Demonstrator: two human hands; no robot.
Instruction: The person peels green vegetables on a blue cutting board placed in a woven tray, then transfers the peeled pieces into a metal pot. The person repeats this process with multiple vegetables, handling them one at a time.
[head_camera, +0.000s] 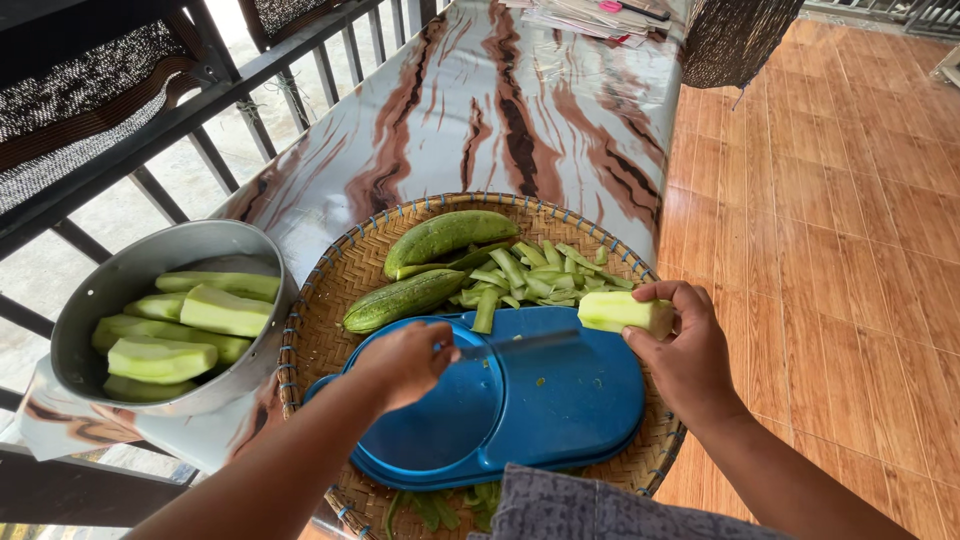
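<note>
Two hands at work over blue board (560, 400). Right fingers (672, 296) clamped round peeled cucumber piece (618, 310), held just above board's far right edge. Left hand (405, 362) closed on knife (520, 345), blade lying flat across board toward the piece. Piece probably light, firm, wet and slippery once skinned; best gripped round the middle, fingertips kept back from the cut end. Board resting in woven tray (330, 300); behind it two unpeeled cucumbers (445, 235) (405, 298) and a heap of peels (530, 275). Metal bowl (120, 285) of peeled cucumbers just left of tray, touching or nearly so. Bench (500, 100) open beyond tray, papers at far end. Railing close on left, bench edge and wooden floor on right; tray overhanging near edge, little room there.
</note>
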